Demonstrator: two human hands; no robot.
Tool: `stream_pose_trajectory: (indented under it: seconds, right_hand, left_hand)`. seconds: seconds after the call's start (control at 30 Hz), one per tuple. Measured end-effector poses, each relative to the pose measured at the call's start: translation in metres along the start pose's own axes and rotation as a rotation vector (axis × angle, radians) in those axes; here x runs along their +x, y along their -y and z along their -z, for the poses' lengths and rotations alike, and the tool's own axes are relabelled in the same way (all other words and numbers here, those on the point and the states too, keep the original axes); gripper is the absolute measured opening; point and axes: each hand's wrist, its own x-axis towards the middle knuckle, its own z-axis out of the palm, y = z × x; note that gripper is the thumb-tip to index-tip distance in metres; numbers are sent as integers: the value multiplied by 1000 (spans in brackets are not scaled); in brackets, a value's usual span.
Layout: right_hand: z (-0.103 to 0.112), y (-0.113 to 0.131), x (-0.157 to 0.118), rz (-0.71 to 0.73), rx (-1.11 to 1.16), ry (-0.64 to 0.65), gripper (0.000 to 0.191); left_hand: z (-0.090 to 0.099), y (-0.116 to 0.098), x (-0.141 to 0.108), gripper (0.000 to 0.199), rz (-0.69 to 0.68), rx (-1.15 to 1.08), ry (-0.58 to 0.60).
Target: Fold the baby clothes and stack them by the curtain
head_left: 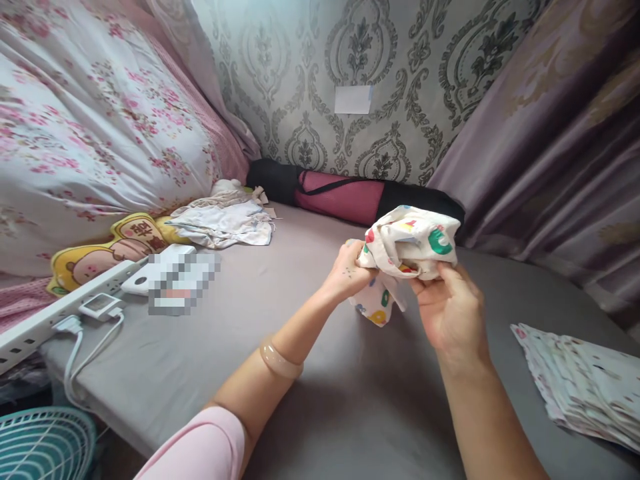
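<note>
Both hands hold up a white cloth [415,233] printed with red, green, yellow and blue shapes, above the grey sheet [310,293]. My left hand [351,270] is closed on its left side, with part of the fabric hanging down beneath. On the other side, my right hand [450,300] grips the lower right edge between thumb and fingers. The cloth is bunched, with a fold or opening facing me. A bangle circles my left forearm.
Folded patterned cloths [580,380] lie stacked at the right. Crumpled white cloths [225,217] rest at the back left, near a yellow cushion [110,253]. A power strip with cables edges the left side. A black and maroon bag [345,197] lies along the wall.
</note>
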Motion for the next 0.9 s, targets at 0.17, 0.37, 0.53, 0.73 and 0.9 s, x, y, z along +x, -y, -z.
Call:
stream_pose_trajectory:
  seconds: [0.17,0.37,0.53,0.73,0.9]
  right_hand:
    - [14,4,12,-31,-22,-121,10]
    - [21,19,13,-33,-262,196,47]
    - [26,19,5,-22,-669,424,45]
    - [21,14,3,58,-851,440,49]
    - [26,9,7,45,-818,236,32]
  left_hand:
    - [13,4,0,26,28,230,-240]
    - [27,6,5,19,-179,217,-246]
    - [40,-9,3,23,-413,146,-442]
    - [56,-22,-1,28,-485,328,-473]
    - [55,-16,-1,18,-200,385,-289]
